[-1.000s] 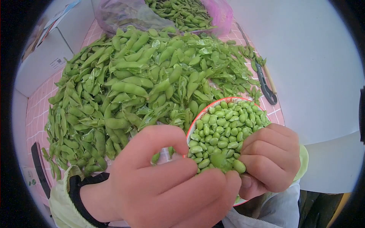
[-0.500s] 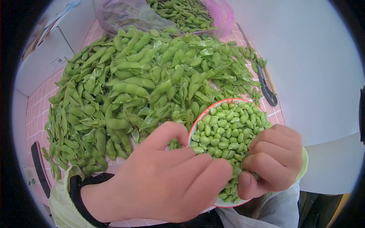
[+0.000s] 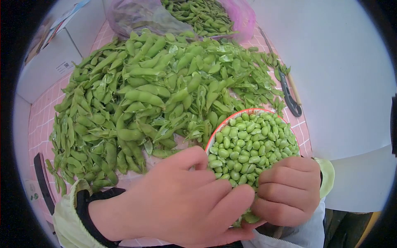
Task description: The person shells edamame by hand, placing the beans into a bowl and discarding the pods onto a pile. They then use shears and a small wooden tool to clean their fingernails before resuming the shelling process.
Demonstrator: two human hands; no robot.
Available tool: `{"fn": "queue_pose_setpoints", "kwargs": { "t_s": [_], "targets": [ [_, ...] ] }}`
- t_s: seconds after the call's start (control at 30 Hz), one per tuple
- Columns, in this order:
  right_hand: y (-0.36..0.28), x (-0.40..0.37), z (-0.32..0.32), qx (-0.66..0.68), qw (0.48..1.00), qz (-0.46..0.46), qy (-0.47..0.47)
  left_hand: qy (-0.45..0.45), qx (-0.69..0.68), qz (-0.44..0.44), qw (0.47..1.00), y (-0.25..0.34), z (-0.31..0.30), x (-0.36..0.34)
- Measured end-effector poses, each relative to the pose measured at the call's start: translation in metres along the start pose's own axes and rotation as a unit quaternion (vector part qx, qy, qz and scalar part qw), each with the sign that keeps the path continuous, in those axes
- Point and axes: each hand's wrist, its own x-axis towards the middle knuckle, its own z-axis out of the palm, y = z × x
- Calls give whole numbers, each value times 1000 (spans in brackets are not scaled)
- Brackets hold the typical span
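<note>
A red-rimmed white bowl [image 3: 216, 131] holds a heap of shelled green soybeans [image 3: 252, 142]. My left hand [image 3: 178, 198] is closed in front of the bowl's near left side, its fingers curled and its thumb low. My right hand [image 3: 287, 192] makes a fist over the near right part of the bowl. The two hands almost meet, and a bit of green soybean pod [image 3: 250, 217] shows between their fingertips, mostly hidden by them. Beyond and to the left spreads a large pile of soybean pods [image 3: 140, 97], with opened, flattened pods mixed in.
A pink plastic bag [image 3: 244, 18] with more pods stands at the back. Dark-handled scissors [image 3: 290, 97] lie on the pink checked tablecloth [image 3: 43, 113] at right. White boxes [image 3: 49, 68] stand at left, and a black strip [image 3: 42, 177] lies at the near left edge.
My right hand has moved down and left, toward my left hand, and turned so its thumb is hidden. My left hand has dropped slightly; its thumb now shows beneath.
</note>
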Motion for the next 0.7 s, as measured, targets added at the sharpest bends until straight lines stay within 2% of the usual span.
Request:
{"fn": "queue_pose_setpoints", "kwargs": {
  "t_s": [0.13,0.23,0.3,0.4,0.53,0.63,0.7],
  "targets": [
    [-4,0,-1,-49,999,15,-11,30,30,34,998,0,10,-2],
    [1,1,-6,-40,999,-20,-27,60,28,48,997,0,15,-4],
    [-2,1,-4,-39,999,0,0,60,23,61,996,-1,14,-6],
    [-8,2,0,-40,998,45,35,144,29,84,986,-4,23,-7],
    [-11,5,0,-42,995,83,34,141,-24,55,988,-3,19,-5],
    [1,0,8,-43,995,25,85,152,-31,42,987,-4,21,-7],
    [4,-1,5,-47,996,32,67,139,-21,17,990,-5,22,-13]
  ]
}}
